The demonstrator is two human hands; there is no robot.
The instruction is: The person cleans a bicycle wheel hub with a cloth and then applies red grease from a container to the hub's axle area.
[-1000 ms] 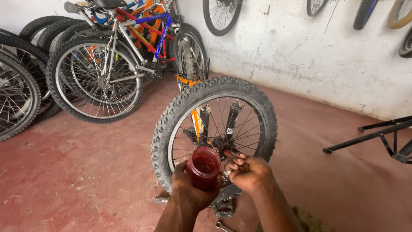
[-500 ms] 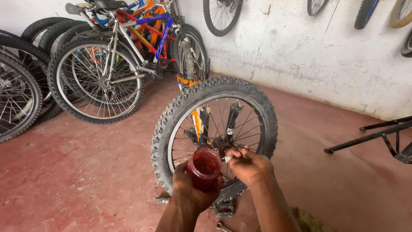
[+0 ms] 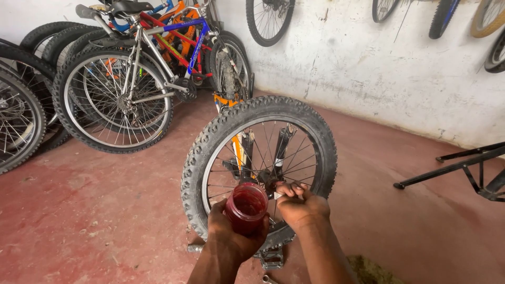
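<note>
left grip: open red jar | right grip: wheel hub

Red-painted concrete floor, scuffed and dusty, fills the lower frame. Whitewashed wall, stained and cracked, across upper right. Parked bicycles crowd the upper left. Spare wheels hang along the top edge. Black metal stand at right edge.
</note>
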